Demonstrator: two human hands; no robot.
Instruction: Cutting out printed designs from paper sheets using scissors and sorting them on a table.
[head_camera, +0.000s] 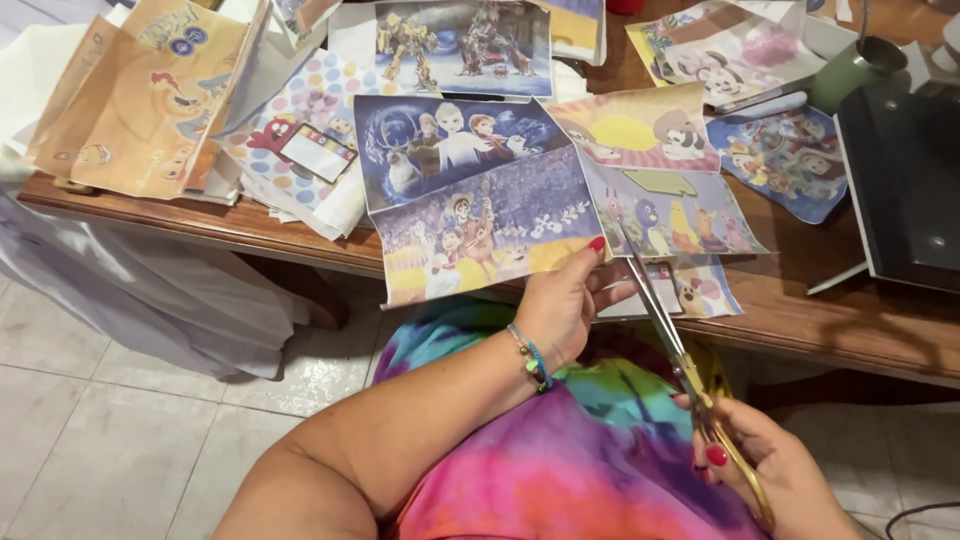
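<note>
- We pinch the printed sheet (470, 210) at its lower right corner with our left hand (565, 305), thumb on top, fingers closed beneath.
- Our right hand (770, 470), at five o'clock from the left hand, is closed through the handles of the scissors (665, 325), whose blades sit nearly shut.
- The sheet overhangs the wooden table (850, 320) edge, so we judge it best to keep the paper taut.
- We aim the tips toward eleven o'clock, along the picture border.
</note>
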